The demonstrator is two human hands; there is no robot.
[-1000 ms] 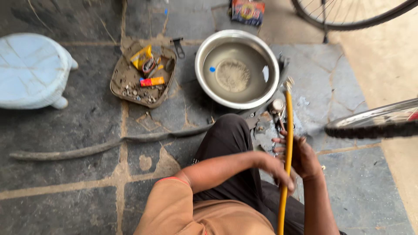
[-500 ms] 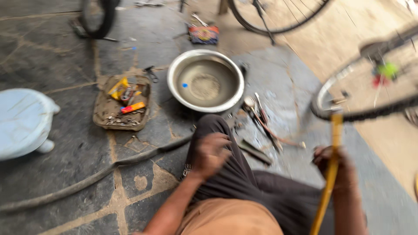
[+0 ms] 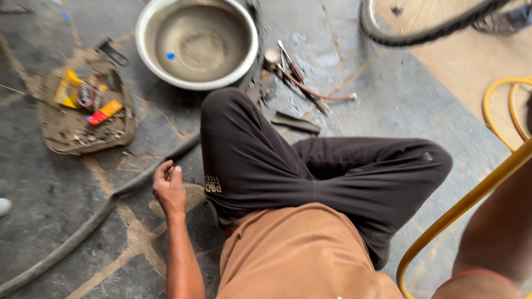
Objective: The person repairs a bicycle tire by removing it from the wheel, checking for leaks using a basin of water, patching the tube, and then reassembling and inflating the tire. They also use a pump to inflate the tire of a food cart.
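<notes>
Down on the stone floor, left hand by the rubber tube

Loosely curled, the left hand [image 3: 169, 185] is seen with its fingers bent in and nothing gripped; it is held just above the floor [image 3: 388, 111], right beside the dark rubber tube [image 3: 88, 224] that is laid in a long curve from the lower left edge up towards the knee. Whether the tube is touched by the fingertips cannot be told. The right hand is kept out of view; only the forearm is shown at the right edge, so its grip cannot be told. A yellow hose [image 3: 460, 207] is seen crossing in front of that forearm. Legs in dark trousers [image 3: 310, 166] are folded across the middle. A metal basin [image 3: 197, 41] is set beyond the knee, a flat tray of small items [image 3: 83, 111] to its left, and tools [image 3: 299, 83] are scattered to its right. A bicycle tyre [image 3: 426, 27] is seen at the top right
</notes>
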